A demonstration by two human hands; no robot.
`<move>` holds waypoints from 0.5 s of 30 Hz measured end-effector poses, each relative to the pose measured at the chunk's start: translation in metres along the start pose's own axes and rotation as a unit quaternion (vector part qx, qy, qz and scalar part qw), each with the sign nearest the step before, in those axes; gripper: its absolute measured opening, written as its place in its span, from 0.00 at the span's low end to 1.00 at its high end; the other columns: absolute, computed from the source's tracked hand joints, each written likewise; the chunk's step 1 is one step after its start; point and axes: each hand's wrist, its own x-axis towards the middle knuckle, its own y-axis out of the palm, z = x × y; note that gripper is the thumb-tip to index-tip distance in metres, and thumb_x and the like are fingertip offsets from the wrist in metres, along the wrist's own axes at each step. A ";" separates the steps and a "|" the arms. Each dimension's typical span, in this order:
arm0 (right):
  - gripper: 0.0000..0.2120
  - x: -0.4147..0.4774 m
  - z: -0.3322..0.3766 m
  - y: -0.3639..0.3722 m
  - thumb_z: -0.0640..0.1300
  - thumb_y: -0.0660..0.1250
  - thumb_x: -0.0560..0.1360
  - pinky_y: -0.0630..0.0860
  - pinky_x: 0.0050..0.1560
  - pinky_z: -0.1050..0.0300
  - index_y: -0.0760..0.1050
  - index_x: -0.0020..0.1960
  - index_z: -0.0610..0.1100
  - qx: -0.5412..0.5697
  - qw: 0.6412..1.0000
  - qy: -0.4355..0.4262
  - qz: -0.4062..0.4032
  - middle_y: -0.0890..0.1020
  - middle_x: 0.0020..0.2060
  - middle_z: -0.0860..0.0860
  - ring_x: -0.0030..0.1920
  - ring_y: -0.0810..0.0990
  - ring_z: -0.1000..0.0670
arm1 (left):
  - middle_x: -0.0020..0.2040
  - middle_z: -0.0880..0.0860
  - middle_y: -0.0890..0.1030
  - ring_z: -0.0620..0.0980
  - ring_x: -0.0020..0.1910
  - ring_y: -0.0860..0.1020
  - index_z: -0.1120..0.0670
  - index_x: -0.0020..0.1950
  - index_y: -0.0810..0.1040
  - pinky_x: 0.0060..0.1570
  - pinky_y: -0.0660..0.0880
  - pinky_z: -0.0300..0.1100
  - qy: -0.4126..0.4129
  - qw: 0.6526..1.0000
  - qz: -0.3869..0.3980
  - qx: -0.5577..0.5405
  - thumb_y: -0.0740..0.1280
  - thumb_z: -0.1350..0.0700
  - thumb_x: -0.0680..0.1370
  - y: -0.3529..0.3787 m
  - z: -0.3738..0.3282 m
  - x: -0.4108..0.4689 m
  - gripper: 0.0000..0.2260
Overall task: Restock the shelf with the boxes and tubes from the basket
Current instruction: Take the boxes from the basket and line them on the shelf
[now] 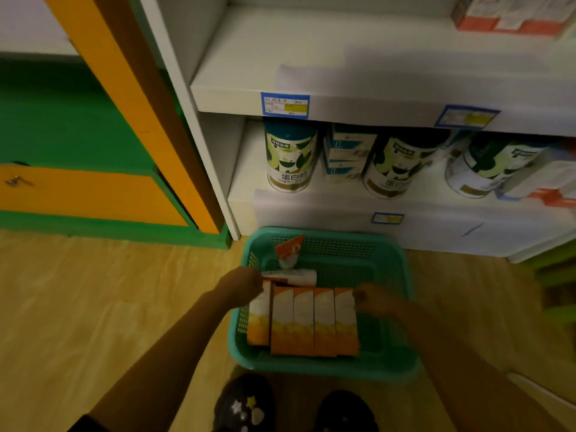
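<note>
The boxes (311,319) lie in a row in the basket (321,371), with two tubes (288,251) just beyond them. My left hand (244,283) curls onto the row's left end and my right hand (374,299) onto its right end. The basket sits on a wooden floor (109,291) at the foot of a white shelf (343,101) holding cans (290,157). A green-and-orange cabinet (78,120) stands to the left.

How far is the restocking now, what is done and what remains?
Done: nothing visible yet. In hand: the left hand and right hand hold the ends of the five orange boxes, still inside the basket. Left: lifting these and the two tubes onto the shelf.
</note>
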 end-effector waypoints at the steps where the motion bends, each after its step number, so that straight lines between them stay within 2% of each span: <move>1: 0.24 0.005 0.001 0.007 0.45 0.63 0.76 0.70 0.64 0.54 0.65 0.69 0.39 0.016 1.000 0.000 -0.001 0.72 0.63 0.45 0.62 0.72 0.48 | 0.58 0.56 0.79 0.54 0.57 0.77 0.58 0.57 0.78 0.56 0.74 0.45 0.016 1.000 0.001 -0.004 0.62 0.55 0.78 0.006 -0.006 0.002 0.11; 5: 0.28 0.029 0.004 0.031 0.46 0.69 0.73 0.70 0.63 0.55 0.64 0.69 0.41 0.065 0.997 -0.005 -0.046 0.68 0.68 0.43 0.65 0.70 0.45 | 0.67 0.54 0.73 0.53 0.66 0.71 0.53 0.66 0.72 0.66 0.69 0.46 0.081 0.997 0.016 0.014 0.64 0.53 0.77 0.029 -0.024 0.023 0.17; 8: 0.38 0.049 0.003 0.037 0.47 0.73 0.69 0.69 0.67 0.49 0.57 0.73 0.43 0.061 0.995 0.001 -0.078 0.60 0.72 0.43 0.68 0.67 0.44 | 0.72 0.54 0.67 0.53 0.71 0.65 0.51 0.71 0.66 0.70 0.64 0.48 0.103 0.993 0.029 0.042 0.64 0.51 0.77 0.047 -0.035 0.042 0.22; 10: 0.45 0.061 -0.001 0.040 0.48 0.75 0.67 0.68 0.68 0.47 0.53 0.75 0.44 0.062 0.996 0.006 -0.066 0.57 0.74 0.44 0.69 0.67 0.44 | 0.74 0.54 0.64 0.54 0.73 0.62 0.51 0.73 0.63 0.71 0.60 0.48 0.124 0.990 0.036 0.048 0.63 0.51 0.77 0.057 -0.044 0.051 0.24; 12: 0.46 0.071 -0.004 0.041 0.47 0.77 0.65 0.69 0.68 0.49 0.54 0.74 0.43 0.057 0.998 0.007 -0.030 0.61 0.72 0.44 0.68 0.68 0.45 | 0.74 0.54 0.63 0.54 0.73 0.61 0.51 0.74 0.62 0.72 0.58 0.48 0.142 0.987 0.044 0.057 0.64 0.51 0.77 0.064 -0.052 0.058 0.26; 15: 0.43 0.081 -0.008 0.041 0.48 0.77 0.64 0.69 0.68 0.50 0.59 0.72 0.43 0.003 1.000 -0.007 -0.004 0.67 0.69 0.44 0.67 0.68 0.45 | 0.74 0.55 0.65 0.56 0.72 0.63 0.53 0.74 0.62 0.71 0.59 0.50 0.145 0.983 0.065 0.093 0.67 0.50 0.75 0.068 -0.058 0.070 0.29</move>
